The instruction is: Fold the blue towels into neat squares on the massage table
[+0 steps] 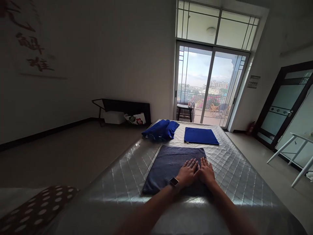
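In the head view, your left hand [187, 171] (the one with the watch [174, 181] at its wrist) and your right hand [206, 171] press palm-down, thumbs together and fingers stretched out straight, on the right part of the dark grey cloth [166, 166]. That cloth lies spread on the quilted mattress [119, 179], and just beyond it you have a flat blue cloth [201, 135] on the right and a rumpled blue pile [160, 130] on the left.
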Tool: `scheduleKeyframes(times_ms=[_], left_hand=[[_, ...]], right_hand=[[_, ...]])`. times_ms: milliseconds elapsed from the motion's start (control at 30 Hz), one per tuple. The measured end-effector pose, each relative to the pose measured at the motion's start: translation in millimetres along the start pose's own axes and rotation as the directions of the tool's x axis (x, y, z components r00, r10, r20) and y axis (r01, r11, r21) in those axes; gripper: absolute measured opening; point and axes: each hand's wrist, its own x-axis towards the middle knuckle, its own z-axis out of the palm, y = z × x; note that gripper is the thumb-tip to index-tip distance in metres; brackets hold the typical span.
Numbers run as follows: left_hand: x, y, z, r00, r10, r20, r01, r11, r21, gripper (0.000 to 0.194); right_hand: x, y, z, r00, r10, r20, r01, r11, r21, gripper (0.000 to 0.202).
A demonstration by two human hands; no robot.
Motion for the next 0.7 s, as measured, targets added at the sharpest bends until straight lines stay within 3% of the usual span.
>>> scheduleKeyframes(times_ms=[133,267,367,500,700], left_hand=[[-20,-23,-3.2,0.990,-0.136,0.031,0.136,0.991,-0.004,0.063],[-72,-65,-19.8,0.957,-0.287,0.047,0.287,0.958,0.023,0.071],[-109,-85,-25.5,0.918,-0.395,0.042,0.393,0.918,0.055,0.078],[-130,-89,-22.4,0.904,-0.425,-0.034,0.426,0.903,0.056,0.079],[-128,-83,-17.7,0.900,-0.425,-0.098,0.430,0.902,0.039,0.079]], right_hand=[[1,-1,1,1.000,0.024,-0.016,-0.024,1.000,0.007,0.062],[3,-2,4,0.999,0.031,-0.025,-0.030,0.999,0.019,0.062],[4,-3,2,0.999,0.025,-0.025,-0.025,1.000,0.006,0.062],[-1,-6,-6,0.999,0.034,-0.016,-0.035,0.998,-0.049,0.060],[-45,-4,-1,1.000,-0.014,0.008,0.015,0.994,-0.111,0.059]])
